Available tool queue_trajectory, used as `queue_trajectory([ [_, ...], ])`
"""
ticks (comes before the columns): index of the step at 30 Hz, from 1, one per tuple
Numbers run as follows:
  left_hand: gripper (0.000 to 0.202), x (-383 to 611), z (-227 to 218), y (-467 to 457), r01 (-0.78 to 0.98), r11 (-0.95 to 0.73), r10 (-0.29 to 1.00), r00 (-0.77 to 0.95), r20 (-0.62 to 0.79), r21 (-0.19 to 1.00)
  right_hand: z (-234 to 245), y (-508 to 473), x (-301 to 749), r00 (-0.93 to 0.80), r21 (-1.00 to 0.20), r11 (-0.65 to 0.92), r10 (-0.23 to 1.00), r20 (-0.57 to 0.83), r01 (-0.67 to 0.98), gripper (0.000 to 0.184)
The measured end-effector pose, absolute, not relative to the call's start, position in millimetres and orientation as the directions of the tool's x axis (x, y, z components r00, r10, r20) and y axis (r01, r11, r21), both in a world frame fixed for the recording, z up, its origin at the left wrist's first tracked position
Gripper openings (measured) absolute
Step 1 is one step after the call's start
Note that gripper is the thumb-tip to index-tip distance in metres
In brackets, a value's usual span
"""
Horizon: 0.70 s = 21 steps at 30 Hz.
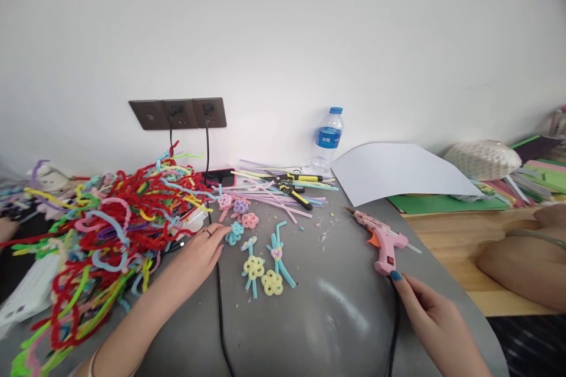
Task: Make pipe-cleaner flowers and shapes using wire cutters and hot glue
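My left hand (207, 248) reaches over the table with fingers extended. Its fingertips are at the edge of a small blue pipe-cleaner flower (234, 234); I cannot tell whether they press on it. Pink flowers (250, 221) and a purple one (240, 206) lie just beyond. Nearby are yellow flowers (253, 267) and light blue stems (285, 268), one bearing a pink heart shape (276, 253). At the right, my right hand (431, 313) has its fingers curled, pinching the cord at the handle's base of a pink glue gun (387, 245), whose nozzle points away to the left.
A tangled heap of colourful pipe cleaners (110, 230) covers the left side. Yellow-black pliers (294, 191) lie among straight stems. Behind stand a water bottle (328, 138) and white paper (398, 171). A black cord (220, 312) crosses the table. Another person's arm (526, 259) is at right.
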<state>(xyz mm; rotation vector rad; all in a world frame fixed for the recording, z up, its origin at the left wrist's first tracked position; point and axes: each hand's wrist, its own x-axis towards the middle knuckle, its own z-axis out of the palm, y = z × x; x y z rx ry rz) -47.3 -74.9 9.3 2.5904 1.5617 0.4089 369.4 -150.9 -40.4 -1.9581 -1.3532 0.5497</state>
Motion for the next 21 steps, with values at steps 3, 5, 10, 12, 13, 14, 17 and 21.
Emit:
queue_trajectory([
  [3, 0.038, -31, 16, -74, 0.798, -0.545, 0.837, 0.504, 0.212, 0.256, -40, -149, 369, 0.376, -0.713, -0.249, 0.926, 0.023, 0.656, 0.051],
  [5, 0.037, -13, 22, -67, 0.754, -0.598, 0.801, 0.549, 0.24, 0.273, -39, -149, 368, 0.376, -0.7, -0.265, 0.926, 0.006, 0.663, 0.053],
  [10, 0.021, 42, 34, -30, 0.764, -0.571, 0.816, 0.568, 0.105, 0.301, -35, -150, 364, 0.382, -0.702, -0.266, 0.924, 0.009, 0.661, 0.052],
  [12, 0.015, 59, 35, -13, 0.8, -0.517, 0.845, 0.533, 0.036, 0.305, -33, -152, 362, 0.391, -0.714, -0.257, 0.92, 0.025, 0.651, 0.05],
  [13, 0.014, 66, 34, -5, 0.8, -0.515, 0.846, 0.533, 0.031, 0.309, -33, -153, 361, 0.394, -0.721, -0.252, 0.919, 0.031, 0.645, 0.049],
  [14, 0.015, 71, 33, 2, 0.793, -0.519, 0.84, 0.543, 0.018, 0.319, -32, -154, 360, 0.395, -0.726, -0.249, 0.918, 0.034, 0.641, 0.048],
  [17, 0.022, 80, 27, 17, 0.743, -0.551, 0.801, 0.599, -0.01, 0.38, -30, -156, 358, 0.394, -0.732, -0.25, 0.919, 0.029, 0.634, 0.048],
  [21, 0.019, 82, 26, 27, 0.656, -0.565, 0.78, 0.622, 0.066, 0.5, -27, -157, 355, 0.403, -0.754, -0.226, 0.914, 0.055, 0.617, 0.047],
])
